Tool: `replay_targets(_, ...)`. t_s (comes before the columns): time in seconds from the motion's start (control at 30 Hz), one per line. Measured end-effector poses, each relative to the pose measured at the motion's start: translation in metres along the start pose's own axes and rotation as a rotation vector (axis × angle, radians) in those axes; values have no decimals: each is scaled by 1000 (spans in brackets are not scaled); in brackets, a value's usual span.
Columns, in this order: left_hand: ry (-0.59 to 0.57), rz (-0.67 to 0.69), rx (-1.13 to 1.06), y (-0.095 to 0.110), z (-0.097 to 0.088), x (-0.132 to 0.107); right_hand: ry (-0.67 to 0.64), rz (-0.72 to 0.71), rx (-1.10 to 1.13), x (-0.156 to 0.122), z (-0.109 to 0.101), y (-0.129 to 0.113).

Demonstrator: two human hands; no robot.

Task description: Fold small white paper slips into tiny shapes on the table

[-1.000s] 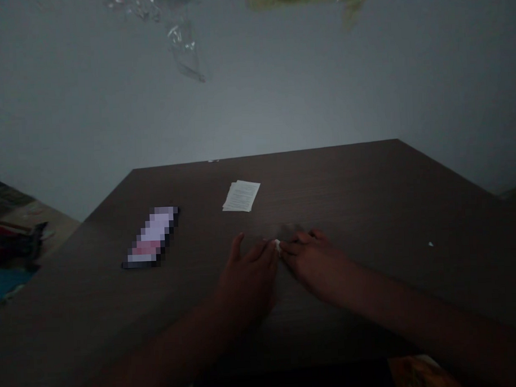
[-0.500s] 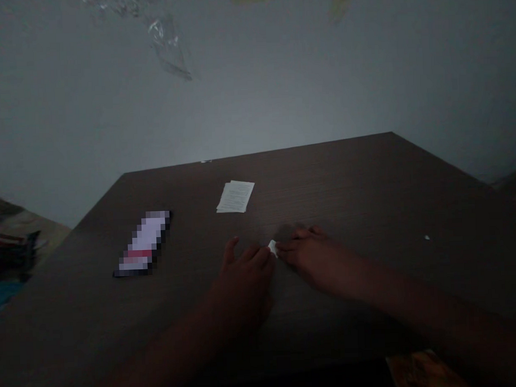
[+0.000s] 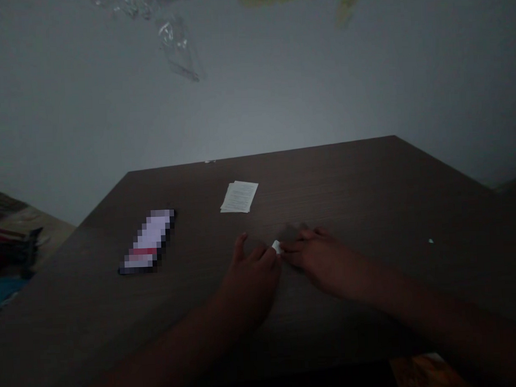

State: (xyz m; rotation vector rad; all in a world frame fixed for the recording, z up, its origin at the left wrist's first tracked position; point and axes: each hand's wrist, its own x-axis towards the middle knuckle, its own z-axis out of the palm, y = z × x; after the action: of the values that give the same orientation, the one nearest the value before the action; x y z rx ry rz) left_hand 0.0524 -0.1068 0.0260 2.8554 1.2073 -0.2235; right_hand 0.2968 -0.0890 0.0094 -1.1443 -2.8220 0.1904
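Between my fingertips is a small folded piece of white paper [image 3: 276, 247], low over the dark wooden table [image 3: 333, 179]. My left hand [image 3: 255, 278] grips its left side with bent fingers, one finger sticking up apart from the rest. From the other side, the fingertips of my right hand [image 3: 323, 259] press on the paper's right edge. Part of the paper is hidden by the fingers. Farther back lies a small stack of printed paper slips [image 3: 239, 197], touched by neither hand.
A phone [image 3: 148, 242] with a blurred-out screen lies on the left of the table. A tiny white scrap [image 3: 430, 241] rests at the right. Behind the table stands a grey wall [image 3: 280, 91] with clear plastic [image 3: 179, 49] on it. Dim clutter [image 3: 10, 253] shows at the far left.
The whole view has shifted slightly, so things appear a little farther right. Both hands stay at the small paper, with only slight finger movement.
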Motion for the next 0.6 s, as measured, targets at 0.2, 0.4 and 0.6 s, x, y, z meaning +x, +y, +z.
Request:
replay_targets(0.2, 47, 25, -34, -12, 8, 10, 19, 18, 20, 5, 4, 1)
replay_targets(0.4, 11, -5, -324, -48, -8, 15, 40, 11, 211, 14, -8, 27)
replay_targets(0.6, 142, 0, -304, -56, 1, 15, 84, -41, 223, 19, -4, 32)
